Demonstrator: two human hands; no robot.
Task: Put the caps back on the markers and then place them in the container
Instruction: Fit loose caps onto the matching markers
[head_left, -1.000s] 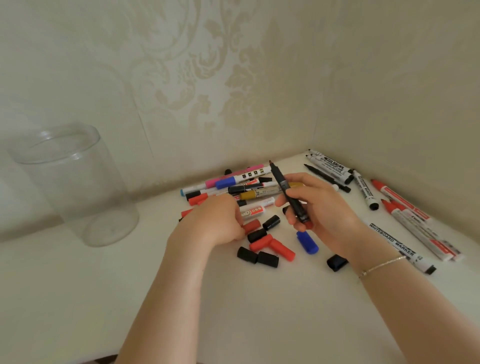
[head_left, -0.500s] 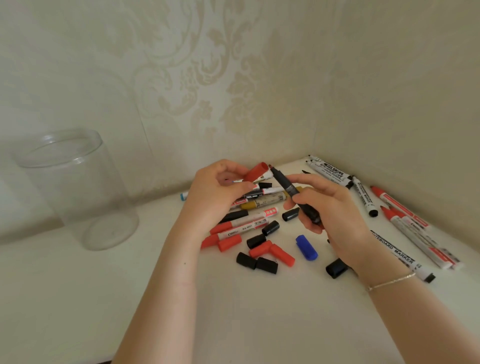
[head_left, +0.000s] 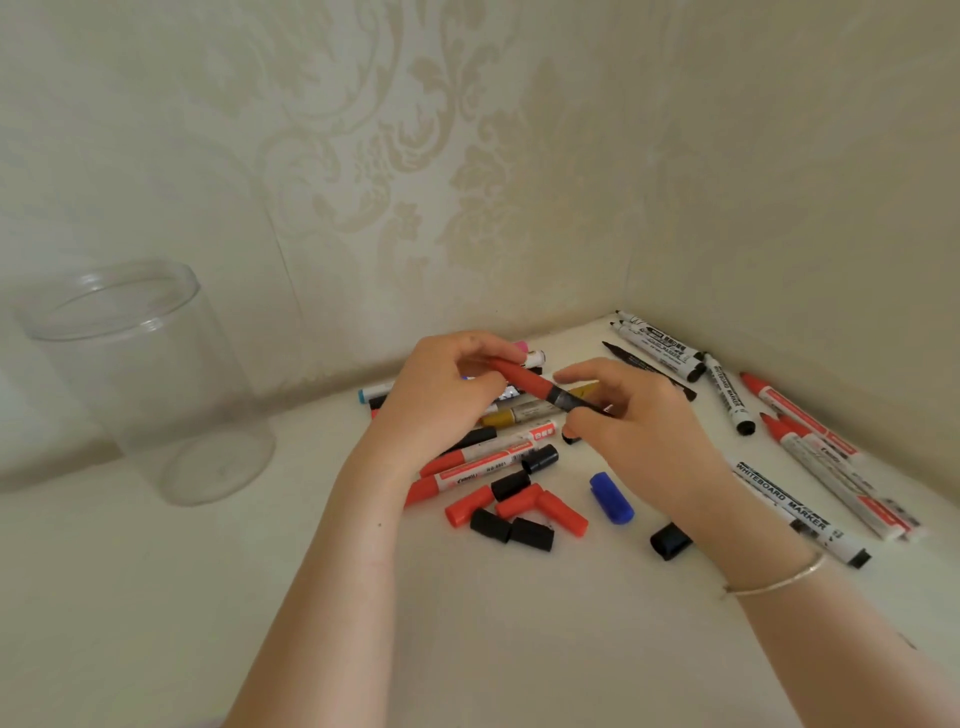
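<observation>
Head view: the clear container (head_left: 145, 384) by the desk's left edge has nothing inside. The left hand (head_left: 441, 395) holds a red cap (head_left: 524, 378) on the black marker (head_left: 571, 401) pinched by the right hand (head_left: 639, 431).

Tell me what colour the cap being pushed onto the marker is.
Red cap, on a black marker, seen in the head view.

Both forearms reach forward and converge. The left hand (head_left: 441, 395) has curled fingers pinching at thumb and fingertips; the right hand (head_left: 634, 415) curls likewise, index finger extended above.
</observation>
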